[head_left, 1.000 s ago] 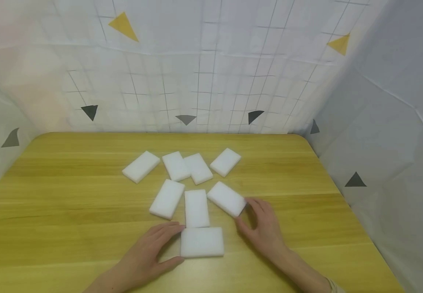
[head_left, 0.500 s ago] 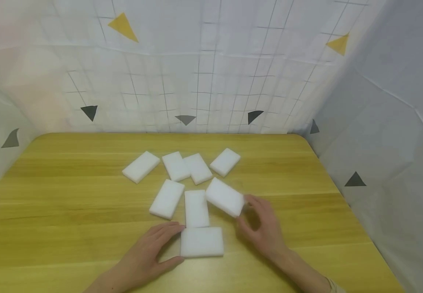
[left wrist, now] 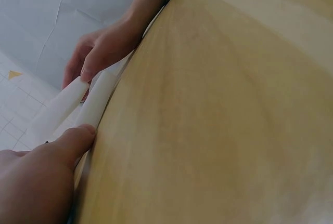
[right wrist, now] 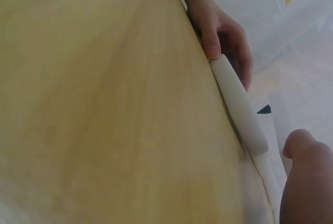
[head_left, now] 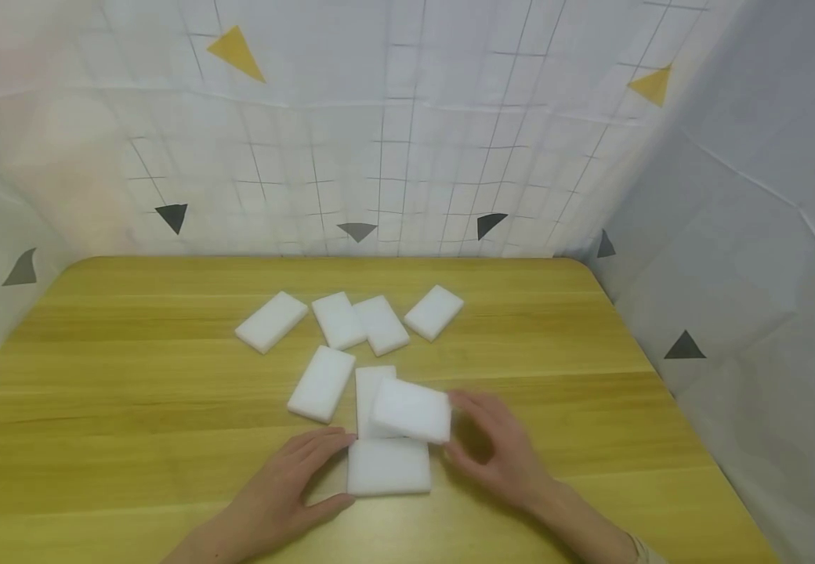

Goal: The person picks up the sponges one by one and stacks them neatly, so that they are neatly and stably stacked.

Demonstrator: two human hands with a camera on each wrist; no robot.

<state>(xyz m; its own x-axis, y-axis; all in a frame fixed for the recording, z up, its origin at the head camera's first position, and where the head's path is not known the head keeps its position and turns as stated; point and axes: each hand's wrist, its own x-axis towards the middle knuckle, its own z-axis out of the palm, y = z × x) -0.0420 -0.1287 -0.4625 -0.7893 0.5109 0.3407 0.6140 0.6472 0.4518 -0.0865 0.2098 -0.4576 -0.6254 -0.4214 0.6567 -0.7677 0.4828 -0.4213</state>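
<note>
In the head view my left hand (head_left: 295, 486) holds the left end of a white sponge (head_left: 389, 470), thumb and fingers at its two corners. This sponge lies flat and crosswise near the front of the table. My right hand (head_left: 498, 450) pinches the right end of another white sponge (head_left: 413, 411), tilted and raised. It partly covers an upright-lying sponge (head_left: 367, 398) behind the front one. In the left wrist view, the raised sponge (left wrist: 58, 107) slants above the front sponge (left wrist: 97, 99). The right wrist view shows my left thumb (right wrist: 212, 51) at the front sponge's end.
Several more white sponges lie farther back on the wooden table (head_left: 132, 407), among them one left of centre (head_left: 322, 384), one at the back left (head_left: 271, 322) and one at the back right (head_left: 434, 312). A white sheet (head_left: 323, 117) with triangles hangs behind.
My right hand has lifted its sponge off the table and brought it left and nearer, over the middle sponge and close behind the front one. My left hand has stayed in place.
</note>
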